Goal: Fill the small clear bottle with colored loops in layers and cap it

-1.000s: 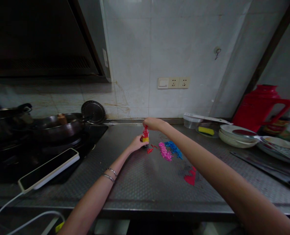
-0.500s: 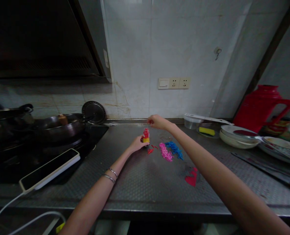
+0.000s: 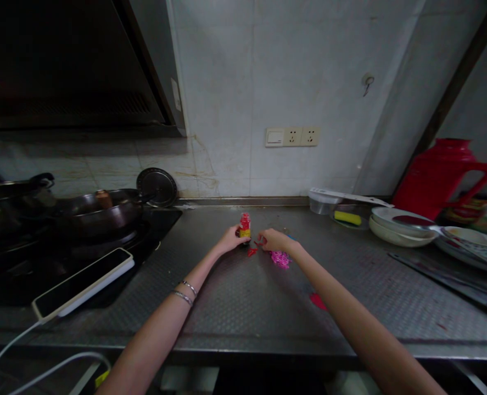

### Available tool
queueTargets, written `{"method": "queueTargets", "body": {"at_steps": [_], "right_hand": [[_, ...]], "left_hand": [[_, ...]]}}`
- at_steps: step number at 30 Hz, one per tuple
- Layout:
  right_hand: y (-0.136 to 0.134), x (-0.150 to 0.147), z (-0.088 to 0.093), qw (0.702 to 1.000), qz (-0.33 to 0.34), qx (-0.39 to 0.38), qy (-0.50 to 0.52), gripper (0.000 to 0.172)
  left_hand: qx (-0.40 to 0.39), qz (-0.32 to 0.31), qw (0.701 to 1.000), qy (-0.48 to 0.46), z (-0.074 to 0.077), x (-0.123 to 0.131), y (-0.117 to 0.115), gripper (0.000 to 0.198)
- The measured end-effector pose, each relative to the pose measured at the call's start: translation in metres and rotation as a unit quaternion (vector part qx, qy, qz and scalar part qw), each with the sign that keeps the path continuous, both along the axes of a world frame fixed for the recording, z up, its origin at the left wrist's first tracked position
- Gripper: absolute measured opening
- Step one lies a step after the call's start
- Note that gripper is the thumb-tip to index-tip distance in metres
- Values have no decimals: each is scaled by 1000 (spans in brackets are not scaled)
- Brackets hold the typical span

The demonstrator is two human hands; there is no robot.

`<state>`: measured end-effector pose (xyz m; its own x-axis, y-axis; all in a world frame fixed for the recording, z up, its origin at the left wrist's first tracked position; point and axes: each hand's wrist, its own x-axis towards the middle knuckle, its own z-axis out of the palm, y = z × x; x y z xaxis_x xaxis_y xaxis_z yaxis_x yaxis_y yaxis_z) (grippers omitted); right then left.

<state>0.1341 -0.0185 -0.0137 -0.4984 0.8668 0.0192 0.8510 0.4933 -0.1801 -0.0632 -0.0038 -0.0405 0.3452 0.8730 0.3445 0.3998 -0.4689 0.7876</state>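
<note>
A small upright peg (image 3: 245, 225) wrapped in red and yellow bands stands on the steel counter (image 3: 243, 307). My left hand (image 3: 229, 240) grips its base, fingers curled round it. My right hand (image 3: 273, 240) rests low on the counter just right of the peg, fingers pinched at the loose red bits (image 3: 252, 252). A pink pile (image 3: 281, 259) lies under its wrist; the blue pile is almost hidden behind the hand. A red scrap (image 3: 318, 300) lies nearer me, partly under my right forearm.
A pan (image 3: 97, 211) and a round lid (image 3: 157, 187) sit on the stove at left, with a phone (image 3: 82, 283) on a cable near the front edge. Bowls and plates (image 3: 395, 227), a yellow sponge (image 3: 347, 218) and a red jug (image 3: 441, 176) stand at right.
My right hand has come down from above the peg to the counter beside it, onto the red bits. The left hand has stayed on the peg.
</note>
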Motion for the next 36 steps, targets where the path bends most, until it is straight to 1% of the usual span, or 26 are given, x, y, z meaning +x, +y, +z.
{"method": "queueTargets", "body": {"at_steps": [3,7,9,12,14,18,21,23,26,31,36], "right_hand": [[3,0,-3,1000,3,13,5,33],[6,-2,-5,997,-13,24,70,30],[7,-6,-6,995,-22,23,93,29],[8,-12,-6,995,-25,11,98,30],[7,-14,-6,995,-13,0,102,29],[2,-13,-6,991,33,-28,130,27],[-5,-10,-7,988,64,-34,139,28],[-10,-9,-7,986,73,-37,144,29],[-17,-9,-7,986,68,-39,149,31],[-23,-15,-7,987,39,-10,155,32],[-18,-20,-12,985,29,-2,170,26]], "left_hand": [[-3,-8,1000,-7,0,0,0,37],[-4,-9,1000,-3,0,1,0,37],[-1,-7,1000,0,0,1,0,37],[4,-3,1000,5,-1,1,0,36],[5,-2,1000,6,-1,0,0,35],[7,-5,1000,6,0,0,-1,35],[2,-4,1000,0,0,1,-1,36],[2,-2,1000,-2,-1,1,0,35],[0,-3,1000,-5,-2,0,1,35],[3,0,1000,-2,-2,0,1,35],[2,1,1000,2,0,1,0,34]]}}
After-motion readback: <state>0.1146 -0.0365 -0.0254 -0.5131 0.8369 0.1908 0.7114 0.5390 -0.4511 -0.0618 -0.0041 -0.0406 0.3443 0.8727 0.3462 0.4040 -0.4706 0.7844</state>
